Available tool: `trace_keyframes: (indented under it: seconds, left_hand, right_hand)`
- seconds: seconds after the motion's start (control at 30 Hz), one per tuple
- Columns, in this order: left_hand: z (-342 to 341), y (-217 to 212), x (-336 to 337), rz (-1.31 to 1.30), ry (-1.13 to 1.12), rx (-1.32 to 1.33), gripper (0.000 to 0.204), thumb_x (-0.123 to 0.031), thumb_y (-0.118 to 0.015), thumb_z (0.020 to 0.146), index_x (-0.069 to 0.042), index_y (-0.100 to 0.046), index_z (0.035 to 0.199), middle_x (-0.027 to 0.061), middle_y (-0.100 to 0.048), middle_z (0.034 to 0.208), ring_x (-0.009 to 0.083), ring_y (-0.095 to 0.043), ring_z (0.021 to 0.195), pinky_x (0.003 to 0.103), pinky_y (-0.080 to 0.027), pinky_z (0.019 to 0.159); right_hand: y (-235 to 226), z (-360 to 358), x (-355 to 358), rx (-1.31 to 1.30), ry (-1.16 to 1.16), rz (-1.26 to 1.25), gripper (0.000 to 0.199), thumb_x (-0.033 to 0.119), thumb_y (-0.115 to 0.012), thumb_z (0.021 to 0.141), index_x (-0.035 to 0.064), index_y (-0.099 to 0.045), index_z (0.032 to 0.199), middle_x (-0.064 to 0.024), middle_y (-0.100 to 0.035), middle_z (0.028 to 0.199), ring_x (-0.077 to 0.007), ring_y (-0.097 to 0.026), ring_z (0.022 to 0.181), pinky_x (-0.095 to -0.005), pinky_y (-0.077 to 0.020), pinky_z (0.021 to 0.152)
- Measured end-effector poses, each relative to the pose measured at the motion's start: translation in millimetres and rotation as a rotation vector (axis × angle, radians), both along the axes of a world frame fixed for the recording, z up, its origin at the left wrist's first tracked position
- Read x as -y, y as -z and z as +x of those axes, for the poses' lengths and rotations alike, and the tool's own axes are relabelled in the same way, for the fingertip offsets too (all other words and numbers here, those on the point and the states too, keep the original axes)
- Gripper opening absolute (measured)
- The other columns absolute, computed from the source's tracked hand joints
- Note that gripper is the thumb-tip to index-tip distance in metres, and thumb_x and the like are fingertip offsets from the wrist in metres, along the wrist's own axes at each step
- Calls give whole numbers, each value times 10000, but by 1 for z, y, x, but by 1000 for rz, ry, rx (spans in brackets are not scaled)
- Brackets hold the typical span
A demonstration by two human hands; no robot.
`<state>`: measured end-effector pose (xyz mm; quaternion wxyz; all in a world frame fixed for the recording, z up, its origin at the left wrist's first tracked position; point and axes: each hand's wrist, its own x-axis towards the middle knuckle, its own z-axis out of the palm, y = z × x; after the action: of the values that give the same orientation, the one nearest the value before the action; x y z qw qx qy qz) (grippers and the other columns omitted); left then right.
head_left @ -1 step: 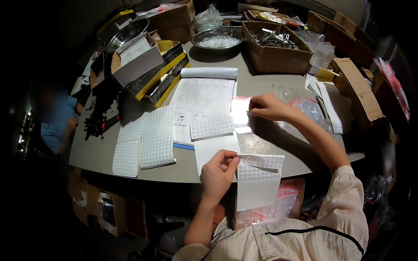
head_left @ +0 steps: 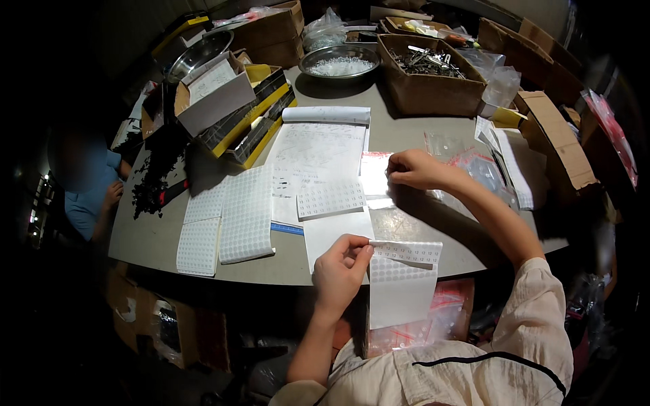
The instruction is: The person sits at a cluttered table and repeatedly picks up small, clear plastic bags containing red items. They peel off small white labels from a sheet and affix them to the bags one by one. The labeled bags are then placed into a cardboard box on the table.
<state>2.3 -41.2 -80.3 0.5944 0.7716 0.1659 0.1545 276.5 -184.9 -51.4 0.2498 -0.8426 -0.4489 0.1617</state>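
I see the table [head_left: 406, 128] edge carrying the sticker sheet [head_left: 401, 287], long axis hanging off toward the body. Left hand [head_left: 340, 269] pinches its top-left corner; right hand [head_left: 414, 169] sits farther up, fingers closed on a clear bag [head_left: 376, 174].

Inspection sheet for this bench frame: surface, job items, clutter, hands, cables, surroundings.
Surface: grey table, crowded with sheets, bags and boxes.
Job's things: sticker sheet hanging over the near edge; small clear bag; open notebook.
Clutter: dotted sheets; metal bowl; cardboard box of metal parts; yellow-edged trays.
Grippers: left hand pinches the sticker sheet's top strip; right hand rests on the small clear bag.
Cables: nothing seen.
Surroundings: another person in a blue top at the far left; dark room.
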Motion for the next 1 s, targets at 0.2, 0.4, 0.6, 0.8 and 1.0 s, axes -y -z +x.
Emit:
trace_keyframes:
  seconds: [0.2, 0.4, 0.6, 0.8, 1.0]
  left_hand:
    - [-1, -7, 2, -92, -17, 89, 137, -110, -735, 952, -5, -714, 1036, 33, -745, 825, 68, -667, 656, 224, -508, 599]
    - [-6, 1, 0, -222, -25, 140, 126, -70, -712, 963, 32, -685, 1032, 52, -718, 851, 81, -656, 687, 230, -526, 593]
    - [0, 13, -2, -289, 1, 180, 164, -47, -710, 953, 31, -651, 1085, 66, -705, 922, 90, -662, 744, 231, -536, 631]
    - [5, -20, 1, -246, 163, 98, 274, -34, -734, 931, 19, -613, 1170, 65, -691, 944, 79, -636, 787, 222, -513, 656]
    - [15, -19, 4, -363, 190, 117, 174, -11, -744, 904, 11, -678, 1064, -10, -664, 833, 39, -583, 703, 189, -455, 614]
  right_hand:
    - [-10, 12, 33, 245, 309, -109, 370, 285, -808, 850, -20, -658, 994, -219, -714, 963, -379, -680, 891, -437, -519, 777]
    - [-31, -61, 76, -126, -12, 379, 381, 280, -770, 901, 31, -651, 1164, -72, -697, 997, -209, -667, 942, -351, -528, 879]
    - [-25, -142, 84, 12, -189, 309, 556, 172, -768, 902, 56, -505, 1378, -189, -540, 1277, -353, -599, 1106, -400, -525, 883]
    - [-20, -144, 75, -274, -69, 361, 479, 75, -726, 900, 59, -528, 1336, -173, -611, 1149, -308, -653, 996, -389, -546, 836]
    - [-9, -134, 74, -512, -17, 507, 409, 50, -742, 889, 50, -596, 1270, -89, -640, 1095, -184, -640, 941, -328, -529, 808]
